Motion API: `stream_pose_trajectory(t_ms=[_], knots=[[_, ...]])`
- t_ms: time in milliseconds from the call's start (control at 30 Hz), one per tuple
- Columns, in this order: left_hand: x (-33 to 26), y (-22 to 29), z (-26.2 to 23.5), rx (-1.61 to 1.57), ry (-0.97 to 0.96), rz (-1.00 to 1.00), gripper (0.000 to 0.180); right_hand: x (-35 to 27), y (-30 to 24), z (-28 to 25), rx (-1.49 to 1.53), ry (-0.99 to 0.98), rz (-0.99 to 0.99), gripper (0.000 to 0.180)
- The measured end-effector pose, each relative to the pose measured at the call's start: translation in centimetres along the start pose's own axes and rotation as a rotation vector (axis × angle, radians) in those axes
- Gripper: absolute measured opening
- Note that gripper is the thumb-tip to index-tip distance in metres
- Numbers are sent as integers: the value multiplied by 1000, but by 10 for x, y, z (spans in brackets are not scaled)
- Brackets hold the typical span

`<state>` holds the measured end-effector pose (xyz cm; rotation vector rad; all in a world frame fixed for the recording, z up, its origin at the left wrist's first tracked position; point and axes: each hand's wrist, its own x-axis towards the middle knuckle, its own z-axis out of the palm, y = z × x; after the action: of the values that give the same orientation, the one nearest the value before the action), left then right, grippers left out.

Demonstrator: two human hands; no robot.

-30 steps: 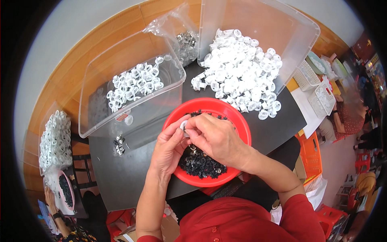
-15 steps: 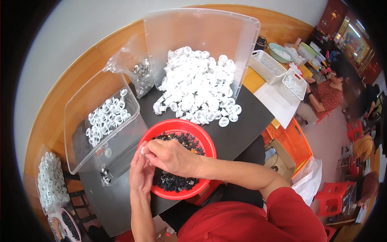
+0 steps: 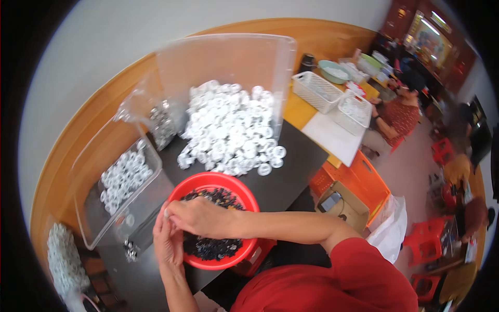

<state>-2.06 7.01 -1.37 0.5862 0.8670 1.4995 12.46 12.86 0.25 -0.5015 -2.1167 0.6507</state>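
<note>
Your hands meet at the left rim of the red bowl (image 3: 244, 195) on the dark tabletop (image 3: 291, 171).
Your right hand (image 3: 200, 217) and left hand (image 3: 167, 240) pinch fingers shut around a small white ring (image 3: 167, 213), directly between both hands, equally near; its axis is hidden.

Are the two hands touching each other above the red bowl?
Touching. The head view shows the right hand resting against the left hand's fingertips at the red bowl's left rim.
</note>
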Motion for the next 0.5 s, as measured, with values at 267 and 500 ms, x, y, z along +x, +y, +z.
stream_pose_trajectory(t_ms=[267,500], knots=[[-3,5,0,-25,-16,-42,37,6,-18,-12,-49,59,22,10],[-3,2,13,119,-168,-40,39,-12,-11,-39,-17,-119,58,10]])
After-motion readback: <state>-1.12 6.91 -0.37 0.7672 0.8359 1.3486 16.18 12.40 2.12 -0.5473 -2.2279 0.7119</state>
